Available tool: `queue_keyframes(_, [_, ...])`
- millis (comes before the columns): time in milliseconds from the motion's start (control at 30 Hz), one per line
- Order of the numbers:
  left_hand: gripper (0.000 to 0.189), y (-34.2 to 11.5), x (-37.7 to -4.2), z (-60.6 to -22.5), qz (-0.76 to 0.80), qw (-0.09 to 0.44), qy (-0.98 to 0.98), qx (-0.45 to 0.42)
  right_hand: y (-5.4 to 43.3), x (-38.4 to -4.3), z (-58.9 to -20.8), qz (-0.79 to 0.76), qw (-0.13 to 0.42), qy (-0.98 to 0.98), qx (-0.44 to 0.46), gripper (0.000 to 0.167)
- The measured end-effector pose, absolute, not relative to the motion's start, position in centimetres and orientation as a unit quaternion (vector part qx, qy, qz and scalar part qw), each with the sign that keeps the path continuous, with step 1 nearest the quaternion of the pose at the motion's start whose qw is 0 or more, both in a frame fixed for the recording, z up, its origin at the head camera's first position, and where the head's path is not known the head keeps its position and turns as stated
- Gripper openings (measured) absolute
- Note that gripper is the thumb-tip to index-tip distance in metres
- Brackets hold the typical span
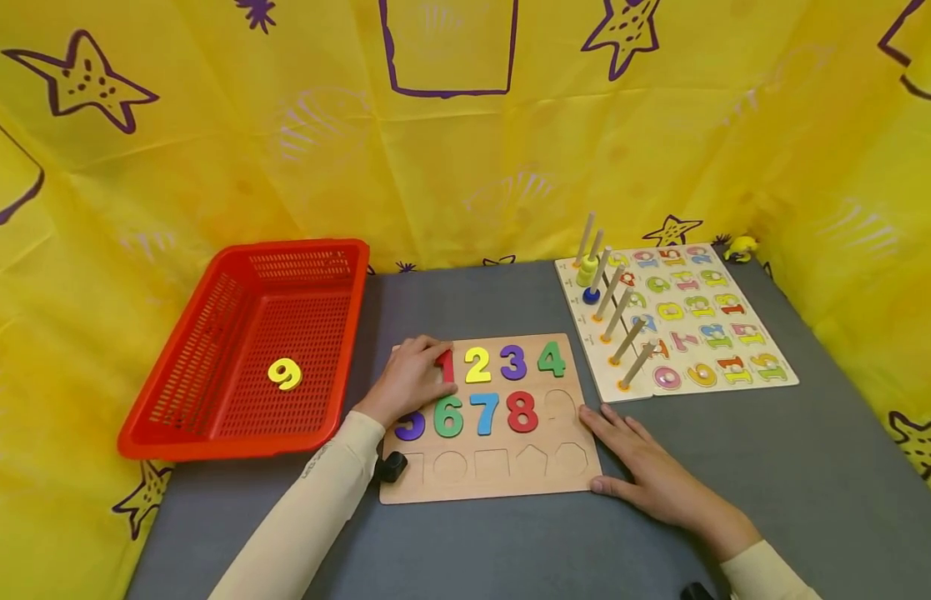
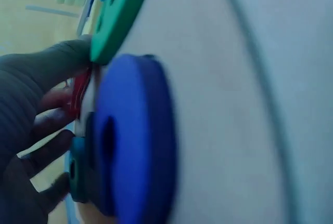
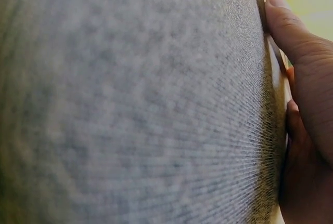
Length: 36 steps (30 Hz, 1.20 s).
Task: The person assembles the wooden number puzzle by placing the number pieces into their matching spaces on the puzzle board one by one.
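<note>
A wooden number board [image 1: 510, 487] lies on the table. My left hand [image 1: 412, 379] is over its upper left part, thumb and fingers pinching the red number 1 [image 1: 447, 367]. In the left wrist view, a teal piece [image 2: 78, 174] sits under the other fingertips, hidden from the head view. The purple 5 [image 1: 410, 427] and green 6 [image 1: 448, 417] lie just below that hand. My right hand [image 1: 645, 467] rests along the board's right edge, fingers extended, thumb near the lower right corner. Numbers 2, 3, 4, 7 and 8 sit on the board.
A red basket [image 1: 232, 446] to the left holds a yellow 9 [image 1: 285, 374]. Back right lies a second number board [image 1: 615, 387] with upright pegs [image 1: 636, 367] carrying a few beads. A small yellow toy [image 1: 741, 248] stands behind it, by the yellow cloth [image 1: 450, 183].
</note>
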<state>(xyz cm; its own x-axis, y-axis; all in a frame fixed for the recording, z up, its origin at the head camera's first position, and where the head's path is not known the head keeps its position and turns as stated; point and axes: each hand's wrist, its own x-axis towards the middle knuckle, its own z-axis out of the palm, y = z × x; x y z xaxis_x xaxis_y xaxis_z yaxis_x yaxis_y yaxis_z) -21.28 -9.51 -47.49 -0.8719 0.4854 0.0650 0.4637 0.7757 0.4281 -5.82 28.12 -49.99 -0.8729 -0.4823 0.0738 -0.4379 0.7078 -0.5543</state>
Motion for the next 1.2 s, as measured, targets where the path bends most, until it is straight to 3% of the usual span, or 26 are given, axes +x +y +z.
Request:
queue_keyframes(700, [0.060, -9.7, -21.4, -47.3, 0.206, 0.023, 0.943, 0.259, 28.0, -5.9, -49.7, -0.292, 0.048, 0.922, -0.248, 0.089])
queue_keyframes(1000, [0.068, -9.5, -20.5, -46.5, 0.206, 0.049, 0.946, 0.246, 28.0, -5.8, -49.7, -0.296, 0.047, 0.921, -0.247, 0.089])
queue_keyframes(1200, [0.072, -9.9, -18.3, -42.5, 0.236, 0.023, 0.908, 0.345, 28.1, -5.8, -49.7, -0.295, 0.036, 0.920, -0.256, 0.089])
